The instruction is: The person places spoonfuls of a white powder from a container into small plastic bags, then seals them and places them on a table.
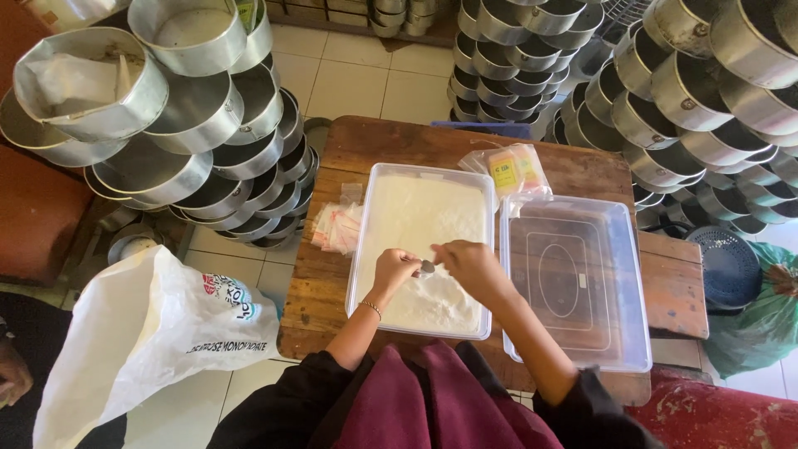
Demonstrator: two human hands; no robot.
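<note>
Fingers of the left hand [394, 268] and the right hand [468, 262] curl inward and meet over a small metal spoon [426, 268], pinching it between them just above the white powder [420, 220]. That powder fills a clear plastic tub [361, 249] on the wooden table [399, 137], directly beneath both hands. Its lid [578, 283] lies just right, the small packets [337, 226] left. Both hands are equally near.

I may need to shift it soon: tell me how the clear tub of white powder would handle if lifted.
The tub is filled wide with white powder, so it is probably heavy for its size. Its thin clear plastic walls would likely flex if gripped at one end. It has no lid on, so tilting could spill powder; both hands seem advisable.
</note>
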